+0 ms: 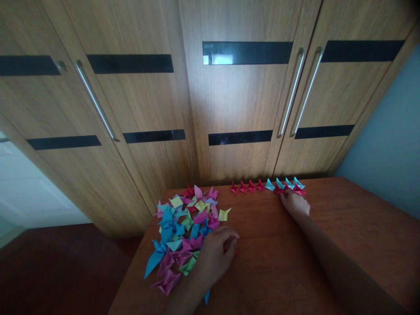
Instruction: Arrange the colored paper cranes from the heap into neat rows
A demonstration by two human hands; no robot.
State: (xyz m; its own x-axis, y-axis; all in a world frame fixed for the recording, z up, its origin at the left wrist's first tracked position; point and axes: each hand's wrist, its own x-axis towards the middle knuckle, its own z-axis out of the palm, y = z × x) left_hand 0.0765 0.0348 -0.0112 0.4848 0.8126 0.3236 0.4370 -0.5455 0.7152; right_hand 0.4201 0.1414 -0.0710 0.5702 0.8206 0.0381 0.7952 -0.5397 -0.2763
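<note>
My left hand point(217, 253) is over the right side of a loose pile of folded paper cranes point(187, 222) in pink, blue, green, yellow and purple. Its fingers are curled around a red paper crane, of which only small bits show. At the back of the table, my right hand point(295, 205) has its fingertips together on a red paper crane point(287, 187), partly hidden by the fingers. Just behind it stand several light blue paper cranes point(269, 185). Further left in the same line are several red paper cranes point(243, 187), set side by side.
The reddish-brown wooden table point(262, 271) reaches up to a wooden wardrobe point(239, 100) with metal handles point(292, 92) and dark strips. A blue-grey wall point(387, 131) stands at the right. Dark red floor point(75, 262) shows at the lower left.
</note>
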